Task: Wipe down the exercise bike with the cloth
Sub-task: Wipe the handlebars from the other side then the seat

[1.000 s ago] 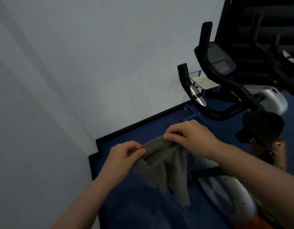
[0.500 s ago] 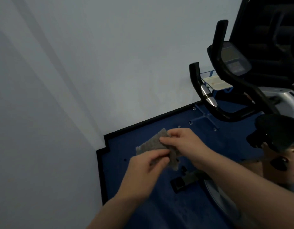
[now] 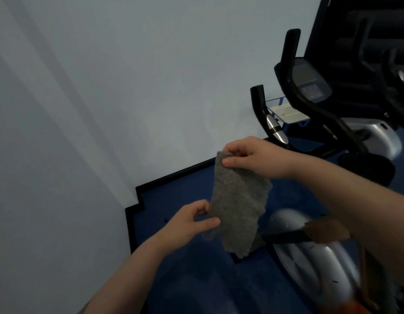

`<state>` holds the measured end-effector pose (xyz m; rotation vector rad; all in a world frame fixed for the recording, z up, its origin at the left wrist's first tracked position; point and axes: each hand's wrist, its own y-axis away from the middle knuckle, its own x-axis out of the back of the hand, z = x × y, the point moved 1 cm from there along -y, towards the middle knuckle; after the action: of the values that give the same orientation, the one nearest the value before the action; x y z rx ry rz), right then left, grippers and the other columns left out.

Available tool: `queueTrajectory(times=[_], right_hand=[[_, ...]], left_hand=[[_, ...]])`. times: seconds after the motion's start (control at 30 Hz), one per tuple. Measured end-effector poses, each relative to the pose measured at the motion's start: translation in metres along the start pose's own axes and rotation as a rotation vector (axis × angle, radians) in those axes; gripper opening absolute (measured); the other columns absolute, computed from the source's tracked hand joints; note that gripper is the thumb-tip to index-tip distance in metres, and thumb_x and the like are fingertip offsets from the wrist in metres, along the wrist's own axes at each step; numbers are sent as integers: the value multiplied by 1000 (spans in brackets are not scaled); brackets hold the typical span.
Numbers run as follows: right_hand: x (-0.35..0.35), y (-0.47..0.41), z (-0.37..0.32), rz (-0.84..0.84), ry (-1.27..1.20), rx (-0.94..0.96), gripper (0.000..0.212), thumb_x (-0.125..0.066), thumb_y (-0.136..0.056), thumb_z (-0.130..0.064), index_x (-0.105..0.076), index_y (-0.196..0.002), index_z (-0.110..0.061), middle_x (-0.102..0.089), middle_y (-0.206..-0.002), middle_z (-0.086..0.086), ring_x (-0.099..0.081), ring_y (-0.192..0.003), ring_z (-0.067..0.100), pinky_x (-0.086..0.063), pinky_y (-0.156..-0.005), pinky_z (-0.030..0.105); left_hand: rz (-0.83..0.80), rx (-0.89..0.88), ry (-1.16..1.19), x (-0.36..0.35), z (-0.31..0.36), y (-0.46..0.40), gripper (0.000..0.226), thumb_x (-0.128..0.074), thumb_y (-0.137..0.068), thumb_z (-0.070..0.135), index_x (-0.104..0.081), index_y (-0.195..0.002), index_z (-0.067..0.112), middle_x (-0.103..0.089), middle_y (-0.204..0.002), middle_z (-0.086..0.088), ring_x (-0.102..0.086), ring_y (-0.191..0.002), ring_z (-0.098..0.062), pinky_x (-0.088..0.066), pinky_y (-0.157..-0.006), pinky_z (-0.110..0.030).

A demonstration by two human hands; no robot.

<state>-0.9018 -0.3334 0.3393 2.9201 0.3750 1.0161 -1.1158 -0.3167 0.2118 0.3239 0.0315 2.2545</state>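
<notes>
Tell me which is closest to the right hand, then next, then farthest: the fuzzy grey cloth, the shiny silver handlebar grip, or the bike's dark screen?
From the right hand:
1. Fuzzy grey cloth, pinched in its fingers, hanging below.
2. Shiny silver handlebar grip, just up and right.
3. Dark screen, higher, farther right.

No legible text anywhere.

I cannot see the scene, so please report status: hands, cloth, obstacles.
Right hand pinches cloth top; left hand pinches its side. Cloth hangs off the bike. No obstacle.

gym | exercise bike (image 3: pixel 309 114) | second machine (image 3: pixel 377 53) | blue floor (image 3: pixel 196 279)
</notes>
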Motion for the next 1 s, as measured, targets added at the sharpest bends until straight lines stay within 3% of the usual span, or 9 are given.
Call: queueTrajectory(times=[0.17, 0.27, 0.37, 0.47, 0.57, 0.63, 0.77, 0.87, 1.0], right_hand=[[-3, 8, 15, 261, 367, -33, 9, -57, -95, -33, -61, -87, -32, -62, -82, -12, -60, -86, 14, -48, -75, 33], [-39, 22, 21, 406, 623, 8, 19, -50, -96, -41, -61, -109, -35, -69, -98, -9, -64, -91, 18, -49, -72, 33], [-93, 43, 23, 284, 619, 171, 32, -40, -94, -49, -57, -118, -38, -66, -110, -12, -62, -98, 13, -51, -76, 34], [-124, 58, 33, 138, 417, 209, 35, -53, -90, -43, -55, -125, -38, -60, -122, -21, -53, -110, 1, -50, -84, 28], [-120, 61, 52, 395, 99, 118, 26, -67, -82, -25, -69, -105, -34, -66, -102, -25, -60, -95, -5, -51, -79, 26], [-109, 57, 62, 537, 2, 33, 33, -76, -78, -24, -67, -107, -37, -63, -103, -25, -58, -99, -5, -50, -83, 27], [-107, 47, 60, 168, -104, -27, 61, -80, -75, -37, -52, -128, -43, -50, -134, -23, -41, -126, -9, -36, -106, 20], [-116, 49, 54, 103, -124, -46, 19, -77, -80, -31, -68, -96, -27, -69, -96, -14, -62, -93, 0, -53, -85, 33], [-128, 63, 63, 109, 229, -133, 19, -67, -86, -43, -57, -86, -27, -65, -82, -6, -60, -76, 10, -50, -71, 38]], left_hand=[[158, 218, 298, -11, 3, 4, 19, -64, -89, 29, -57, -92, 11, -72, -83, -1, -68, -74, -12, -52, -61, -23], [222, 380, 613, -12, 6, 0, 34, -56, -95, 34, -61, -115, 6, -73, -104, -11, -70, -88, -21, -56, -66, -32], [180, 381, 805, -8, 13, 0, 47, -50, -95, 47, -67, -115, 8, -69, -111, -18, -69, -93, -27, -57, -69, -36], [233, 326, 567, -5, 10, 3, 39, -65, -86, 34, -69, -111, 5, -70, -108, -19, -68, -92, -28, -56, -72, -37], [286, 235, 411, 2, 4, 11, 29, -67, -85, 24, -69, -107, 6, -73, -102, -15, -70, -94, -28, -56, -76, -35], [248, 173, 281, 7, 3, 17, 18, -65, -89, 21, -70, -105, 13, -74, -100, -10, -71, -94, -25, -56, -76, -31], [87, 75, 170, 9, 7, 27, 14, -66, -90, 24, -71, -103, 23, -74, -103, -8, -70, -98, -25, -56, -83, -32], [69, 28, 146, 4, 6, 35, 14, -68, -88, 23, -72, -101, 26, -74, -102, -6, -70, -97, -22, -55, -82, -28], [298, 85, -63, 1, -23, 49, 20, -72, -86, 11, -71, -98, 27, -72, -101, 8, -67, -97, -8, -54, -85, -25]])
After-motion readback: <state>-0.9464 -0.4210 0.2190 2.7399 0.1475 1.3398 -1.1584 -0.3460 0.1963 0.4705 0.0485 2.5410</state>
